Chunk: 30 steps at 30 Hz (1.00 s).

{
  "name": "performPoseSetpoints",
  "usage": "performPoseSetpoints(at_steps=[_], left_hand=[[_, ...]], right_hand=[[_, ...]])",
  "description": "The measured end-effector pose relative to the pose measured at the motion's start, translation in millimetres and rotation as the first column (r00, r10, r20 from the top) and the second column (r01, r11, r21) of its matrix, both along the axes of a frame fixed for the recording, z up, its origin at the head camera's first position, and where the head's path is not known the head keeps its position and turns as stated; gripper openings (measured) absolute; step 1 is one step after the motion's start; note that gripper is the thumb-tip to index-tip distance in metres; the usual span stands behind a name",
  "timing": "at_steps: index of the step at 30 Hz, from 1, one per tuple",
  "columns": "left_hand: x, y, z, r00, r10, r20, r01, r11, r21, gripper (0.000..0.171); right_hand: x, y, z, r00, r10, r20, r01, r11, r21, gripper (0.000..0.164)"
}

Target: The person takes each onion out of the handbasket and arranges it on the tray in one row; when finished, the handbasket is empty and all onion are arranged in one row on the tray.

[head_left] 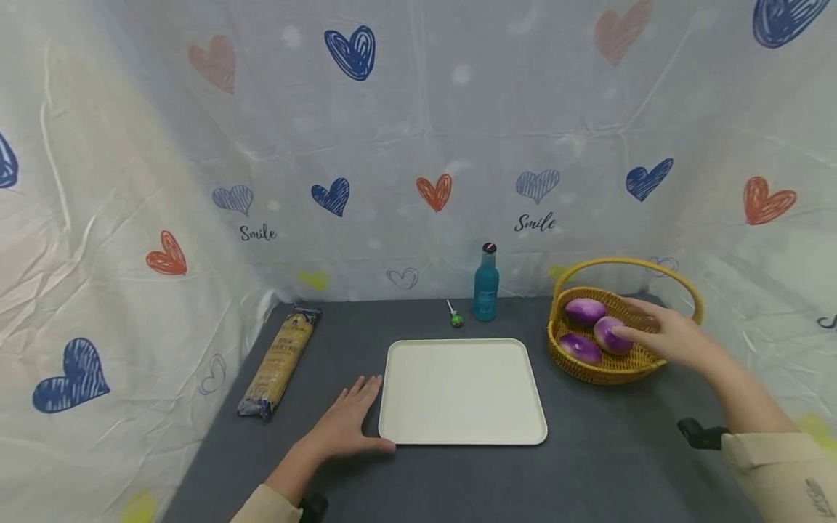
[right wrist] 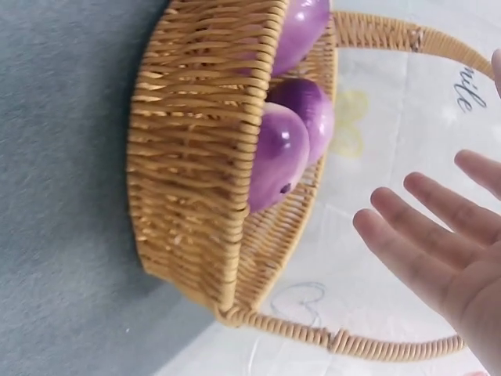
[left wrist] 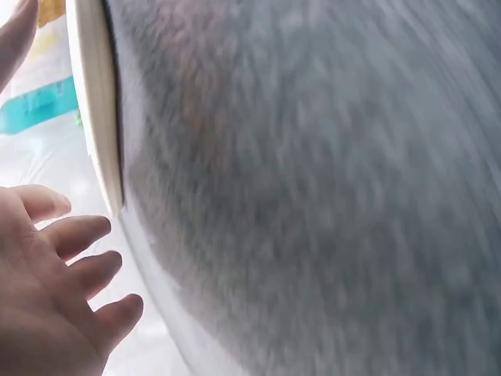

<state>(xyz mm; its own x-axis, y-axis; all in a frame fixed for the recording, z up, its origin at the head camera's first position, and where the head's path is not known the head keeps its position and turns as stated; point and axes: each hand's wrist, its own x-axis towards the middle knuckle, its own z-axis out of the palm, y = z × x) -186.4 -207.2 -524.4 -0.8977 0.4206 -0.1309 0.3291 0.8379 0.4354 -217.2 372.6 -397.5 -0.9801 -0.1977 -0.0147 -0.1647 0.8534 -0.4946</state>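
A yellow wicker basket (head_left: 598,372) stands at the right with three glossy purple rounded vegetables (head_left: 585,311) in it; they look like onions. Over the basket's right side is my right hand (head_left: 676,335), its fingers extended. The right wrist view has this hand (right wrist: 446,251) apart from the vegetables (right wrist: 280,157) and holding nothing. A cream rectangular tray (head_left: 463,392) lies in the middle of the table. My left hand (head_left: 346,421) is at the tray's left side, fingers spread, thumb by the near left corner; whether it touches the tray I cannot tell.
Behind the tray stand a blue bottle (head_left: 486,285) and, lying left of it, a green-wrapped lollipop (head_left: 455,318). A long pack of what looks like noodles (head_left: 281,362) lies at the left on the grey table (head_left: 471,483). A heart-printed sheet (head_left: 392,145) encloses the back and sides.
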Motion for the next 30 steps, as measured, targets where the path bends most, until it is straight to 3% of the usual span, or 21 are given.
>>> performPoseSetpoints(at_steps=[6,16,25,30], left_hand=[[-2.2,7.4,-6.4,0.999,-0.009,0.037,0.009,1.000,-0.003,0.131],[-2.8,15.9,-4.3,0.998,0.010,0.064,-0.009,1.000,-0.010,0.124],[-2.3,15.1,-2.9,0.996,0.018,0.089,-0.019,1.000,0.018,0.124],[-3.1,14.9,-2.9,0.995,0.017,0.099,-0.019,1.000,0.023,0.124]], right_hand=[[-24.0,0.5,2.2,1.000,0.027,-0.003,-0.027,0.999,-0.026,0.076],[-50.0,8.1,5.0,0.994,-0.011,0.107,0.011,1.000,-0.006,0.084],[-79.3,6.2,4.4,0.959,-0.077,0.274,0.101,0.992,-0.074,0.098],[-95.0,4.1,4.5,0.953,-0.082,0.292,0.112,0.990,-0.087,0.100]])
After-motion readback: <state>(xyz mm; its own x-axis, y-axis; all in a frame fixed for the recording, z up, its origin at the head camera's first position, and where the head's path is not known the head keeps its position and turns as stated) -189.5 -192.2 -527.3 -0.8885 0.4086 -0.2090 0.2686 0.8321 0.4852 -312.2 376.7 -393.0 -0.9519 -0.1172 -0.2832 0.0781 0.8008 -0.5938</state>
